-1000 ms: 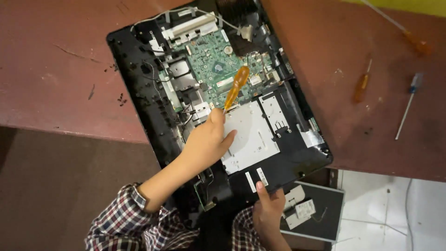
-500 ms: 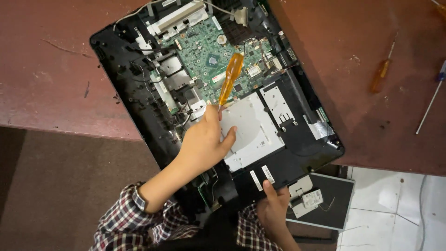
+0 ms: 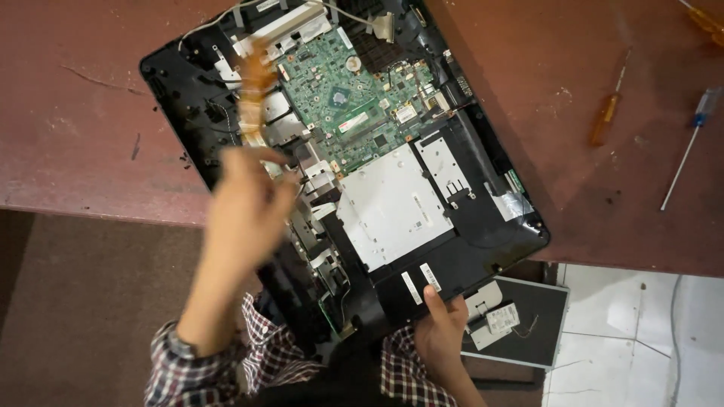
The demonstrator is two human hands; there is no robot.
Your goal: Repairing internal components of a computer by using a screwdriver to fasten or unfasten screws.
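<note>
- Two hands work at an opened laptop chassis (image 3: pixel 483 241) that lies bottom-up on the red-brown desk (image 3: pixel 75 98), its near corner jutting past the desk's front edge toward the person.
- Left hand (image 3: pixel 245 207): blurred, raised over the chassis's left side, fingers closed round the lower end of an orange-handled screwdriver (image 3: pixel 255 90).
- The screwdriver's long axis runs almost straight away from the person. Which end is the tip cannot be told through the blur.
- Right hand (image 3: pixel 441 332): at the chassis's near edge, thumb pressed on the black panel beside two small white labels, fingers under the rim, gripping the chassis and nothing else.
- Green circuit board (image 3: pixel 354 98): in the far half of the chassis, just right of the screwdriver; the left hand is much the nearer to it.
- Silver drive cover (image 3: pixel 392 207): midway across the chassis, between the two hands, nearer to the right one.
- Off the chassis to its right, on the desk and well apart from both hands: a second orange-handled screwdriver (image 3: pixel 607 113) and a blue-handled screwdriver (image 3: pixel 690 143), both pointing roughly toward and away from the person.
- Below the chassis's near right corner, beside the right hand, lies a dark flat panel (image 3: pixel 528 332) with a small grey part on it, over a white tiled floor (image 3: pixel 641 354).
</note>
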